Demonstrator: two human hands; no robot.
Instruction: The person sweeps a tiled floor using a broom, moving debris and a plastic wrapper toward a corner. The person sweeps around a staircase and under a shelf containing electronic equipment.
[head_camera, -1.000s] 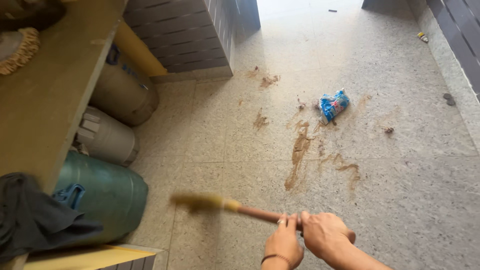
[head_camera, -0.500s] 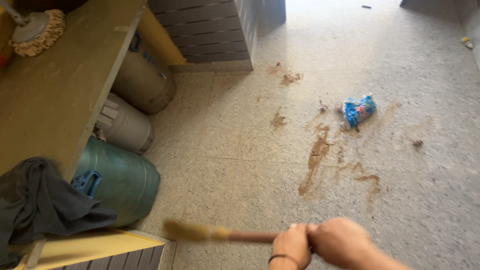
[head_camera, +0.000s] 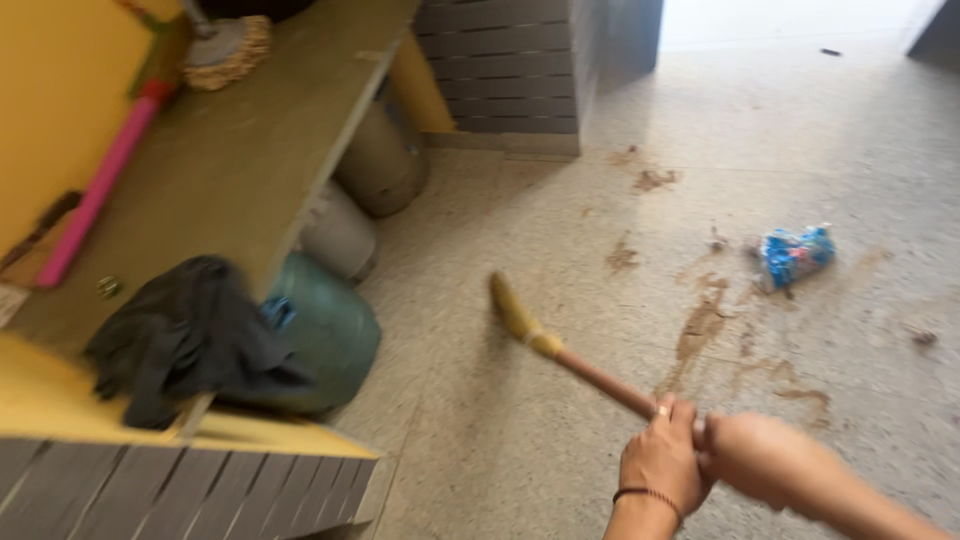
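Note:
Both my hands grip the reddish-brown handle of a short broom low in the head view. My left hand, with a ring and a dark wrist band, is ahead on the handle. My right hand holds just behind it and is blurred. The broom's yellowish bristle head points up and left over the speckled floor. Brown dirt smears lie on the floor to the right of the broom. A crumpled blue and white wrapper lies beyond them.
A long shelf runs along the left with a dark cloth, a pink stick and a mop head on it. Under it lie a green drum and two grey drums. Grey tiled walls stand behind and in front.
The broom head has swung from pointing left, low by the green drum, to pointing up and forward. The view has turned to the left, showing more of the shelf.

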